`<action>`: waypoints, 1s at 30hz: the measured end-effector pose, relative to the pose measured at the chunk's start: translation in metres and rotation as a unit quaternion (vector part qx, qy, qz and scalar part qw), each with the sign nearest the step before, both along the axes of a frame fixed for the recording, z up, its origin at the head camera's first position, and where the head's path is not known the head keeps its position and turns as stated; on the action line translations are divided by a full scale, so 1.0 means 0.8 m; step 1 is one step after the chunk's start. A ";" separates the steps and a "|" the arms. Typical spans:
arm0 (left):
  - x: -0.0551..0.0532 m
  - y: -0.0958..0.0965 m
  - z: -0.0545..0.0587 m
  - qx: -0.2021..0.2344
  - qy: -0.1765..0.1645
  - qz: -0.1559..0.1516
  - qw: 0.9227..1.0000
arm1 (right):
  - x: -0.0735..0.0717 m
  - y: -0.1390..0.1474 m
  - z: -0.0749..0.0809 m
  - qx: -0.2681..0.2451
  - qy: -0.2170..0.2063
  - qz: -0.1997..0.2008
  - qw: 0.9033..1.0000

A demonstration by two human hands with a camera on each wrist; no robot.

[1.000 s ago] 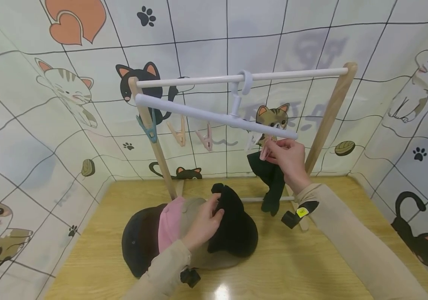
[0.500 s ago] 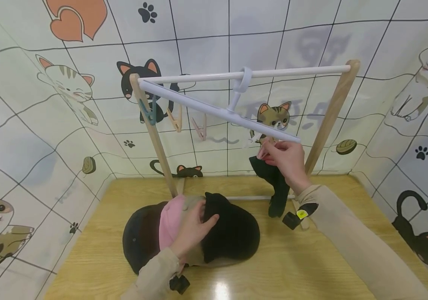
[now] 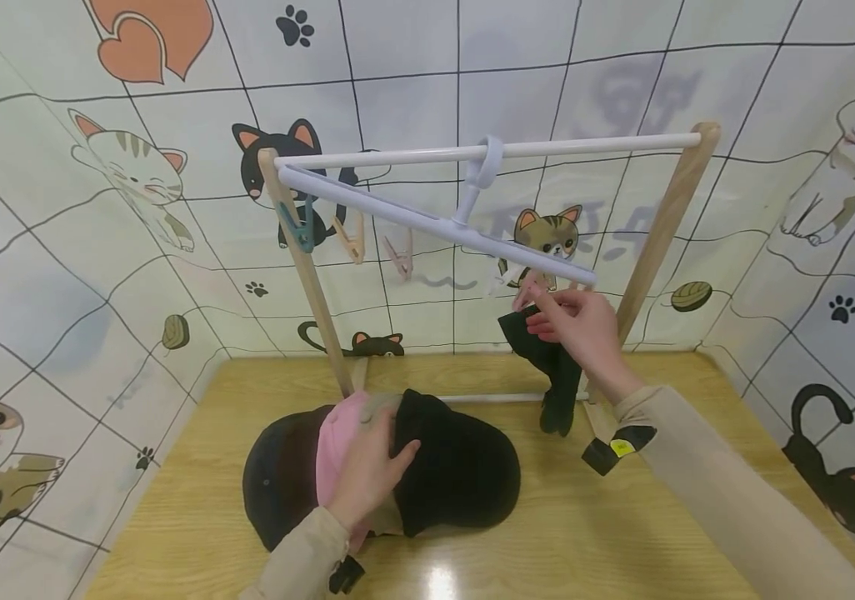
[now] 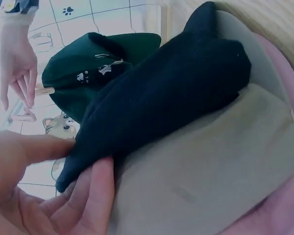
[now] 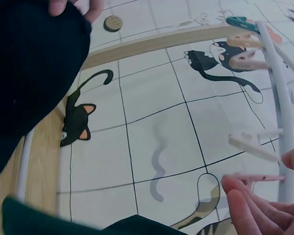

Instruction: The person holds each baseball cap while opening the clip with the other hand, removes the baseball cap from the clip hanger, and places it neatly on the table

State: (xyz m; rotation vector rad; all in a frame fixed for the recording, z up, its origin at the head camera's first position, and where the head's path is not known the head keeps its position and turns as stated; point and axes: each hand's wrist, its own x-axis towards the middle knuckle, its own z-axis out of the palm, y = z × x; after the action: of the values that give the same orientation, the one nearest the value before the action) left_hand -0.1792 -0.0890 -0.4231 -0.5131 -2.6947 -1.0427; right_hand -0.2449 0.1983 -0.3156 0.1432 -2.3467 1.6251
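Note:
A black cap [image 3: 457, 467] lies on top of a row of stacked caps on the table. My left hand [image 3: 369, 467] pinches its edge, the thumb on one side and the fingers on the other in the left wrist view. A dark green cap [image 4: 85, 63] hangs under the right end of the white hanger [image 3: 427, 223], with a clothespin [image 4: 45, 90] on its edge. My right hand [image 3: 581, 325] is beside that cap, fingers relaxed and the thumb apart from them. Its fingertips are close to a pink clothespin [image 5: 255, 177]; whether they touch it is unclear.
Beneath the black cap lie a beige cap [image 4: 186, 181], a pink cap [image 3: 337, 433] and a dark cap [image 3: 270, 483]. The hanger hooks over the white rail [image 3: 397, 156] of a wooden stand [image 3: 663, 225]. More clothespins [image 3: 352, 239] dangle at its left. A patterned wall stands close behind.
My left hand has moved left, drawing the black cap's edge over the beige cap. The right hand has let go of the pink clothespin and shifted slightly right. The hanger's left end has swung up.

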 end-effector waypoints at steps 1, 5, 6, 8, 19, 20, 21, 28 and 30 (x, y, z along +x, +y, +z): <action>0.000 -0.002 0.001 -0.005 -0.001 -0.002 1.000 | 0.003 0.001 0.001 0.017 0.017 -0.007 1.000; -0.001 -0.008 0.010 -0.014 0.006 -0.016 1.000 | 0.010 0.007 0.008 0.063 0.125 -0.059 0.988; -0.003 -0.009 0.013 -0.028 0.028 -0.013 0.999 | 0.010 0.010 0.010 0.076 0.156 -0.076 0.982; -0.007 -0.013 0.019 -0.061 0.073 0.004 0.995 | 0.008 0.014 0.014 0.102 0.205 -0.104 0.968; -0.026 -0.027 0.047 -0.085 0.020 0.031 0.996 | -0.020 0.040 0.004 0.208 0.171 -0.048 0.962; -0.026 -0.027 0.048 -0.086 0.021 0.028 0.996 | -0.023 0.041 0.000 0.209 0.165 -0.035 0.963; -0.026 -0.026 0.049 -0.085 0.023 0.024 0.996 | -0.026 0.043 -0.004 0.210 0.159 -0.026 0.964; -0.027 -0.019 0.055 -0.087 0.059 -0.004 0.994 | -0.035 0.044 -0.023 0.183 0.168 -0.052 0.967; -0.028 -0.017 0.058 -0.089 0.068 -0.006 0.994 | -0.034 0.044 -0.023 0.171 0.183 -0.068 0.966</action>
State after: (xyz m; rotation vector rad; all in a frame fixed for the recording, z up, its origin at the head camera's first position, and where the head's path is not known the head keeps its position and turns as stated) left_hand -0.2018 -0.1026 -0.3765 -0.6096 -2.6782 -0.7447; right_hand -0.2724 0.2335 -0.3340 0.3167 -2.2630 1.0162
